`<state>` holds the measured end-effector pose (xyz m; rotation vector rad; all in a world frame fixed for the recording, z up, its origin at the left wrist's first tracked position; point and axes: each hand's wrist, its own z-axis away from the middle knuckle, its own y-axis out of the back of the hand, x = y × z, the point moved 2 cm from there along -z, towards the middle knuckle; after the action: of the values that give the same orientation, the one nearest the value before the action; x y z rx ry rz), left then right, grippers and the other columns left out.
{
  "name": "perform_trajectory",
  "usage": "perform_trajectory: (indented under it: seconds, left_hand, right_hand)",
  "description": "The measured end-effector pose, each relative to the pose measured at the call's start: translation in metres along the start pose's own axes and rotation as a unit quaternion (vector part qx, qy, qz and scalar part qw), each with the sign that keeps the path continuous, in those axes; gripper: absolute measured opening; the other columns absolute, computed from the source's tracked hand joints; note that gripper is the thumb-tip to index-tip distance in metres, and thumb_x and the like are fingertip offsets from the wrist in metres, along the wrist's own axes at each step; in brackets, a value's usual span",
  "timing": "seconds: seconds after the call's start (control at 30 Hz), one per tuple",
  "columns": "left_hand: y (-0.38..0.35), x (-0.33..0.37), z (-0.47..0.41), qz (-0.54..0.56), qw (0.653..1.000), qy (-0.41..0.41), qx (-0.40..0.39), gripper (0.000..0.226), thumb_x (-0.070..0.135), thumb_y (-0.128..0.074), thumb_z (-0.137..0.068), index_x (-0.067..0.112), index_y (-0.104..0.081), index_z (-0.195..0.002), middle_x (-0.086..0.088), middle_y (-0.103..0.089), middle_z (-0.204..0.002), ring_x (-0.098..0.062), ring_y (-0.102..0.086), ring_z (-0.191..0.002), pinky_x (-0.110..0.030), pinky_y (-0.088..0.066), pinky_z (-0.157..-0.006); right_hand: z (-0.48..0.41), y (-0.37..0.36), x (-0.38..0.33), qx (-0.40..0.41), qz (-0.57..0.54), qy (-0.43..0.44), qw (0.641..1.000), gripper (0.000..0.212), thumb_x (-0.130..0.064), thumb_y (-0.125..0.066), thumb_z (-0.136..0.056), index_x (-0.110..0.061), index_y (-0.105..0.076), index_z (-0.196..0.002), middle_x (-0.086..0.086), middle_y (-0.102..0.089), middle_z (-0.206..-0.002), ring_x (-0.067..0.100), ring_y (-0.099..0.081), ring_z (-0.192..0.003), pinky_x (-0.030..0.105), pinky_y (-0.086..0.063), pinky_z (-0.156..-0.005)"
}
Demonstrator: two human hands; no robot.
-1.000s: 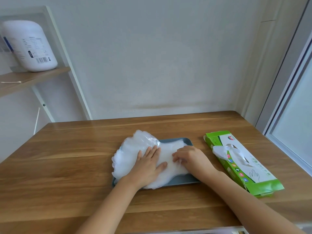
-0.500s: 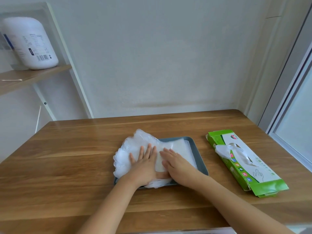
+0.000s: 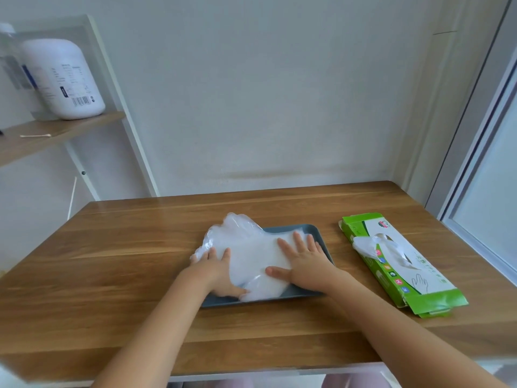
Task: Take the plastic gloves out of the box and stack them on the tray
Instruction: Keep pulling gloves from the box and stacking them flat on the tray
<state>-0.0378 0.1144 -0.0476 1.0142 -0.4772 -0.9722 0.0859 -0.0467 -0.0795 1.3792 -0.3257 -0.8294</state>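
A pile of clear plastic gloves (image 3: 249,256) lies on the grey-blue tray (image 3: 319,233) in the middle of the wooden table, its finger ends hanging over the tray's left rim. My left hand (image 3: 216,268) presses flat on the pile's left side. My right hand (image 3: 303,264) lies flat with spread fingers on the pile's right side. The green and white glove box (image 3: 400,264) lies to the right of the tray, with one glove (image 3: 372,245) sticking out of its opening.
The table (image 3: 112,264) runs to a white wall at the back. A shelf (image 3: 53,133) at upper left carries a white jar (image 3: 67,79) and a cotton swab (image 3: 35,135). A window frame (image 3: 481,191) borders the right side.
My hands have slid apart over the glove pile, the left to its left side and the right to its right side. The camera has shifted a little.
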Motion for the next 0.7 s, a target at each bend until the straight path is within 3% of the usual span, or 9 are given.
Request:
perform_trajectory:
  seconds: [0.1,0.17,0.23,0.3,0.4,0.53,0.7]
  left_hand:
    - [0.016,0.001,0.011,0.046,0.998,0.004,0.038,0.105,0.071,-0.056,-0.079,0.018,-0.006,-0.155,-0.012,-0.009,-0.161,-0.033,-0.003,-0.148,-0.051,-0.001,-0.117]
    - [0.03,0.01,0.021,0.104,0.987,-0.007,0.119,0.094,0.068,-0.053,-0.085,0.016,-0.016,-0.154,-0.01,-0.015,-0.161,-0.033,-0.005,-0.148,-0.051,0.001,-0.117]
    - [0.041,0.026,0.031,0.123,0.967,-0.057,0.217,0.078,0.059,-0.053,-0.09,0.017,-0.028,-0.15,-0.003,-0.028,-0.157,-0.026,-0.016,-0.146,-0.045,-0.008,-0.117]
    - [0.047,0.05,0.039,0.186,0.94,-0.129,0.256,0.065,0.051,-0.056,-0.091,0.022,-0.036,-0.146,0.003,-0.037,-0.151,-0.019,-0.025,-0.141,-0.036,-0.02,-0.114]
    - [0.046,0.092,0.038,0.328,0.891,-0.231,0.213,0.052,0.043,-0.061,-0.091,0.026,-0.048,-0.138,0.011,-0.048,-0.14,-0.009,-0.041,-0.132,-0.023,-0.033,-0.103]
    - [0.035,0.152,0.017,0.44,0.847,-0.264,0.136,0.04,0.029,-0.067,-0.089,0.021,-0.057,-0.126,0.004,-0.06,-0.127,-0.007,-0.058,-0.113,-0.019,-0.043,-0.093]
    - [0.015,0.212,0.006,0.421,0.857,-0.28,0.101,0.084,0.03,-0.076,-0.08,0.022,-0.028,-0.149,0.003,-0.039,-0.15,-0.013,-0.038,-0.136,-0.027,-0.032,-0.108]
  right_hand:
    - [0.016,0.016,0.004,0.049,-0.082,0.017,0.995,0.079,-0.064,-0.043,-0.088,-0.029,-0.013,-0.152,0.004,0.003,-0.161,0.029,0.006,-0.147,0.046,-0.006,-0.118]
    - [0.034,0.037,0.016,0.134,-0.127,0.029,0.982,0.067,-0.052,-0.053,-0.091,-0.026,-0.029,-0.148,0.0,-0.014,-0.159,0.021,-0.008,-0.147,0.035,-0.015,-0.116]
    - [0.054,0.059,0.039,0.215,-0.138,0.017,0.967,0.053,-0.037,-0.063,-0.089,-0.023,-0.046,-0.138,-0.002,-0.039,-0.147,0.016,-0.036,-0.134,0.025,-0.03,-0.102]
    - [0.073,0.076,0.067,0.253,-0.142,-0.022,0.957,0.044,-0.031,-0.069,-0.085,-0.024,-0.056,-0.127,-0.005,-0.054,-0.131,0.014,-0.051,-0.115,0.021,-0.034,-0.084]
    - [0.089,0.079,0.102,0.248,-0.134,-0.081,0.956,0.048,-0.037,-0.074,-0.08,-0.022,-0.06,-0.123,-0.002,-0.057,-0.123,0.017,-0.053,-0.109,0.025,-0.034,-0.078]
    - [0.091,0.056,0.122,0.214,-0.114,-0.123,0.962,0.056,-0.044,-0.074,-0.077,-0.024,-0.058,-0.126,-0.001,-0.05,-0.134,0.02,-0.046,-0.121,0.029,-0.037,-0.093]
    - [0.087,0.048,0.129,0.261,-0.122,-0.159,0.944,0.039,-0.044,-0.066,-0.083,-0.015,-0.064,-0.111,0.0,-0.057,-0.115,0.02,-0.05,-0.11,0.027,-0.038,-0.079]
